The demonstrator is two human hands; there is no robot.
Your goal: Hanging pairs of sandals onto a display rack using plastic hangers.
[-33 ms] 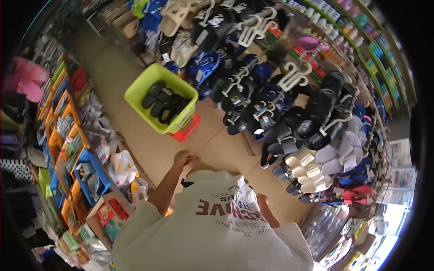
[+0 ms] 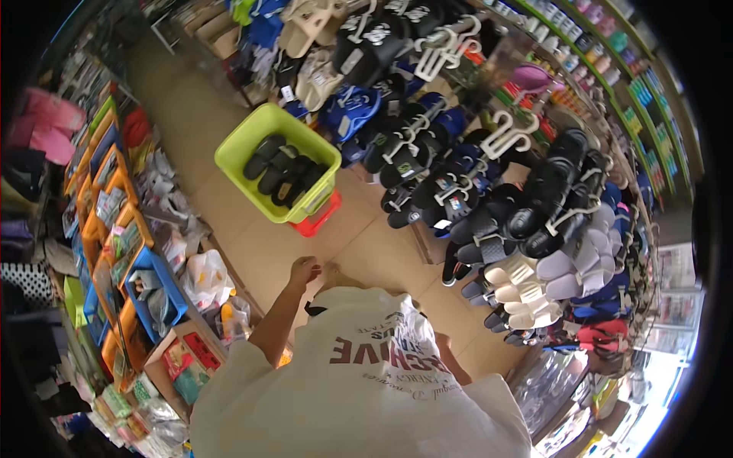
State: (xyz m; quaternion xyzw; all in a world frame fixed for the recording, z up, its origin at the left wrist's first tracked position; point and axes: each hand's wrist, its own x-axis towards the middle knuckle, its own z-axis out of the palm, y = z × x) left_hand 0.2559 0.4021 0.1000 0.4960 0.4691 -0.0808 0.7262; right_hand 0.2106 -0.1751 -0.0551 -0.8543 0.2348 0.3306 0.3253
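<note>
My left hand (image 2: 305, 271) hangs in front of the white shirt (image 2: 351, 389), its fingers loosely bent and nothing visible in them. The floor lies below it, and the hand touches nothing I can make out. Nearest ahead of it stands a yellow-green plastic bin (image 2: 237, 160) holding several dark slippers (image 2: 279, 164). The bin rests on something red (image 2: 317, 217), partly hidden under it. Of my right arm (image 2: 454, 362) only a stretch of forearm shows beside the shirt; the right hand is hidden.
On the right hang several slippers on white hangers (image 2: 510, 136), black ones (image 2: 550, 183) and cream ones (image 2: 523, 286) among them. Shelves of bottles (image 2: 588, 49) stand behind. Along the left run orange bins (image 2: 114, 172), a blue bin (image 2: 164, 282), plastic bags (image 2: 206, 278) and a cardboard box (image 2: 172, 355).
The surroundings sit slightly farther right in the picture. My left hand has shifted a little left, and its fingers look more bent.
</note>
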